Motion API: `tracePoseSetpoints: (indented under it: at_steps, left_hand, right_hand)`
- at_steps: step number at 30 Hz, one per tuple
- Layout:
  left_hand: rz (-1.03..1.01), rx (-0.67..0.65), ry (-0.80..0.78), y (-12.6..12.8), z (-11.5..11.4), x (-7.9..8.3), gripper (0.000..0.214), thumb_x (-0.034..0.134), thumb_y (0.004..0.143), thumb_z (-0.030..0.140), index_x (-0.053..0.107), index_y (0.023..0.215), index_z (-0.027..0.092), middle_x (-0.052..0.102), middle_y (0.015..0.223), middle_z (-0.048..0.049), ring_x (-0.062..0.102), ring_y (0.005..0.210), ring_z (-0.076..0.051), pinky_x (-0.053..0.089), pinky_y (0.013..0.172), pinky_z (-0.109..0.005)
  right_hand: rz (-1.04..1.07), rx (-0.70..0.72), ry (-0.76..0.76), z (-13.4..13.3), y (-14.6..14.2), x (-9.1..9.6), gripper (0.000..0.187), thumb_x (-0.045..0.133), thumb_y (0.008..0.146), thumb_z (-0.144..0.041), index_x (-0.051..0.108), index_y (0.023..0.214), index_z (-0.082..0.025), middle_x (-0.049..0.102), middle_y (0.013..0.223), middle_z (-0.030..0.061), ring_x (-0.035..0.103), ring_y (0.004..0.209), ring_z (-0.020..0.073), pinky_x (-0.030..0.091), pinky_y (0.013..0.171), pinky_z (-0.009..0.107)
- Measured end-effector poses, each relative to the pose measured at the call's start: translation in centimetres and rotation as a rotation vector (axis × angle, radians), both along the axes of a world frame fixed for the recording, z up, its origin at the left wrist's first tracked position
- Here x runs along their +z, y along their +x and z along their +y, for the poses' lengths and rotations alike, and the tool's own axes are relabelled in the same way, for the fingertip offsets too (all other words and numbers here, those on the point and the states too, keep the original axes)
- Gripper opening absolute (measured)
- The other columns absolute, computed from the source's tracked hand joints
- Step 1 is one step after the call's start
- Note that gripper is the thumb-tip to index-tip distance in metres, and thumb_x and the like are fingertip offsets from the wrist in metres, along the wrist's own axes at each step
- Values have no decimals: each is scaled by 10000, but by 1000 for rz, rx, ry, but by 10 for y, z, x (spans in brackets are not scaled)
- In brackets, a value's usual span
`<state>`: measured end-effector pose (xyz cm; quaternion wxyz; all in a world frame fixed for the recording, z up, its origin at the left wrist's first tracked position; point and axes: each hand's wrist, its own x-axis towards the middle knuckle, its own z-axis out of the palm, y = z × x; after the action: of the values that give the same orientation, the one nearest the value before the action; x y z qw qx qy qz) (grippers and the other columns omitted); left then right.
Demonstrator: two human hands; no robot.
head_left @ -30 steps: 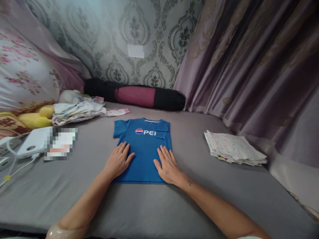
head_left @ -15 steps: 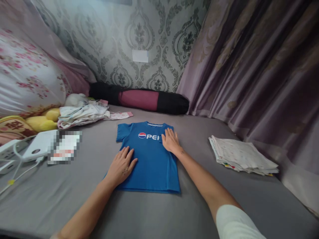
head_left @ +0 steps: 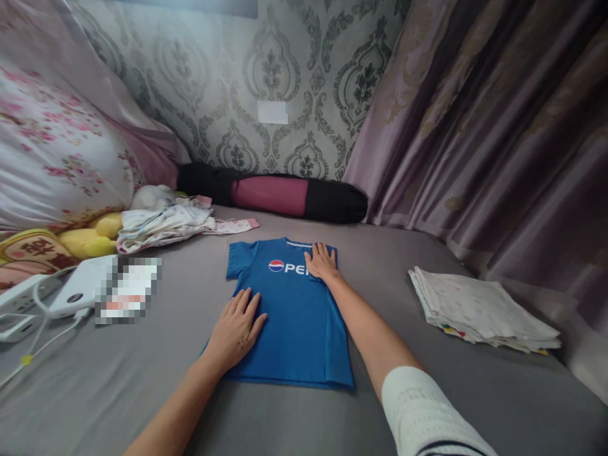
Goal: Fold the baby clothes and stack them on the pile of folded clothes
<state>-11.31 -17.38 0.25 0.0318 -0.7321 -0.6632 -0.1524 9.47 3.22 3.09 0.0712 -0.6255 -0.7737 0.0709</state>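
OK, blue T-shirt (head_left: 292,329) lies well in from right edge of bed (head_left: 285,421). Looks light, limp; take hem corners (head_left: 346,380). Left hand (head_left: 237,330), right hand (head_left: 322,261) flat, fingers spread, nothing gripped.

Reads "PE" beside Pepsi logo (head_left: 276,265) on blue T-shirt (head_left: 294,335), left of right fingers (head_left: 321,249); shows unclear characters on cushion (head_left: 29,252), farther left.

- so there was 1 blue tee (head_left: 294,329)
- 1 left hand (head_left: 239,330) plus 1 right hand (head_left: 322,261) made 2 hands
- just 1 long black-and-maroon bag (head_left: 270,194) showed up
- got 1 stack of folded cloths (head_left: 484,307), couldn't really count the layers
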Motion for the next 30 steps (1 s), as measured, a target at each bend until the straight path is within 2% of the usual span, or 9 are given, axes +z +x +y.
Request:
tracePoseSetpoints:
  at_steps: [4,9,13,17,20,26,30]
  left_hand:
    - [7,-1,-16,0,-1,4,594,307,937,532,498,1348,147,452,1437,-149,376,1350,-315,341,1091,-464]
    - [0,-12,-13,1,-2,10,583,309,946,524,516,1327,136,466,1423,-154,408,1330,-308,365,1083,-449]
    - [-41,-25,19,0,-2,12,568,319,947,518,536,1294,125,488,1397,-169,445,1300,-309,401,1056,-451]
    - [-113,-43,80,-3,-1,12,501,349,951,474,539,1264,131,521,1359,-165,489,1262,-280,423,1042,-424]
    - [-157,-41,125,-5,-1,12,456,366,954,436,525,1260,138,540,1332,-158,513,1234,-267,439,1022,-409]
    - [-212,40,173,-9,-1,19,379,381,946,387,537,1217,173,597,1241,-134,569,1143,-259,464,954,-393]
    - [-218,180,141,-15,-3,29,372,384,935,373,574,1168,153,635,1138,-130,600,1034,-264,463,903,-387]
  right_hand:
    - [-19,-13,-1,1,1,-1,630,203,960,-438,257,1489,-100,202,1563,108,142,1431,242,34,1144,488]
    - [-59,-11,-75,4,-3,9,621,206,962,-421,258,1487,-96,190,1564,117,132,1434,264,45,1135,530]
    - [-21,49,10,0,-22,12,597,191,967,-392,265,1486,-106,193,1565,110,118,1437,248,22,1137,527]
    - [21,140,-43,-5,-45,10,619,166,972,-416,224,1498,-95,164,1572,96,88,1445,235,23,1146,508]
    - [36,153,-74,-5,-56,9,626,162,974,-429,206,1503,-96,154,1574,96,75,1447,234,35,1146,508]
    - [53,136,-63,-2,-63,0,627,156,974,-427,206,1503,-96,175,1570,89,93,1445,219,37,1152,479]
    - [37,115,-54,-3,-64,-2,617,154,976,-415,211,1502,-97,175,1571,81,94,1443,213,30,1153,472]
